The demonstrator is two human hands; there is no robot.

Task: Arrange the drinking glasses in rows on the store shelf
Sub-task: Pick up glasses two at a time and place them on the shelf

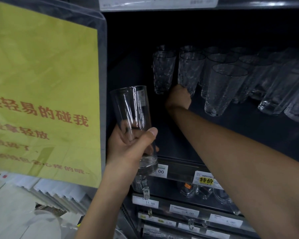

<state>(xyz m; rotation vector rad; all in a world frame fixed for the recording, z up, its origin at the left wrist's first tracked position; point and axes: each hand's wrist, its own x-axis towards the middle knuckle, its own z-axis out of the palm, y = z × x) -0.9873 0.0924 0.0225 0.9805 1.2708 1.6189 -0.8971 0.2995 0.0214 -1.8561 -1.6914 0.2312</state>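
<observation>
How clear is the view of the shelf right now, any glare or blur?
Head view: the shelf is dim, back glasses fade into the dark; the right hand is too murky to read its grip; right-edge glasses lean and smear from wide-angle stretch; the glass in the left hand shows bright glare streaks.

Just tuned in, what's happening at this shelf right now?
A person is stocking glasses. The left grip holds a tall smooth glass in front of the shelf, beside the yellow sign. The right grip reaches in, curled round the base of a textured glass; other glasses stand in rows beside it.
</observation>
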